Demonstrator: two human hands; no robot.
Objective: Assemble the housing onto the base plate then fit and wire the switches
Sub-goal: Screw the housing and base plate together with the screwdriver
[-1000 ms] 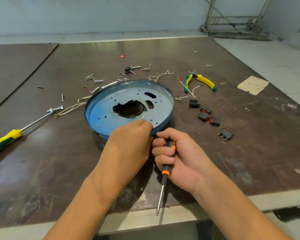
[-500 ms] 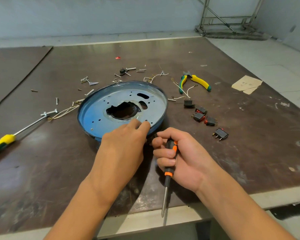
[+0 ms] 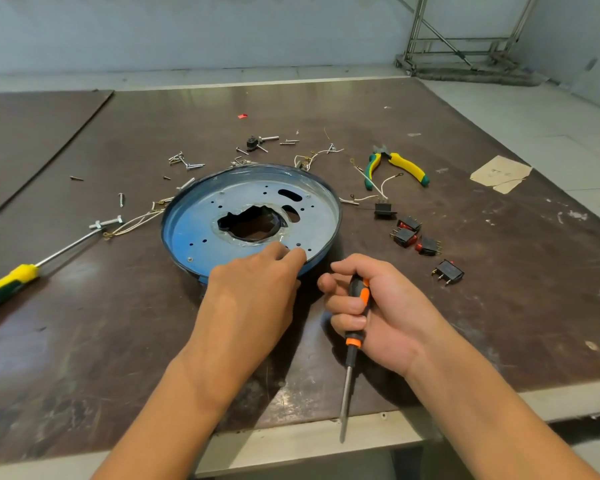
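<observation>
Change: the left hand (image 3: pixel 253 299) now has its fingertips a little farther in on the base plate (image 3: pixel 194 233) than a second ago, when they curled at the near rim; the plate's place and the right hand's grip are as before
Left hand: palm down, fingers fairly straight; the fingertips touch the plate's face just inside its near rim, beside small holes; it grips nothing that shows
Right hand (image 3: pixel 385 313): fingers curled round the handle of a black-and-orange screwdriver (image 3: pixel 353 344); the shaft points back toward the person, past the table's near edge; the hand sits just right of the left hand, near the plate's rim
Base plate: round, blue-grey, with a raised dark rim and a ragged central hole; it lies mid-table (image 3: pixel 84 341)
Switches (image 3: pixel 404 237): five small black ones lie loose to the right of the plate; the farthest has white wires at it
Pliers (image 3: pixel 400 166): yellow-and-green handles; beyond the switches
Long screwdriver (image 3: pixel 11 284): yellow-and-green handle; far left, tip toward the plate
Screws (image 3: pixel 187 164): scattered behind the plate
</observation>
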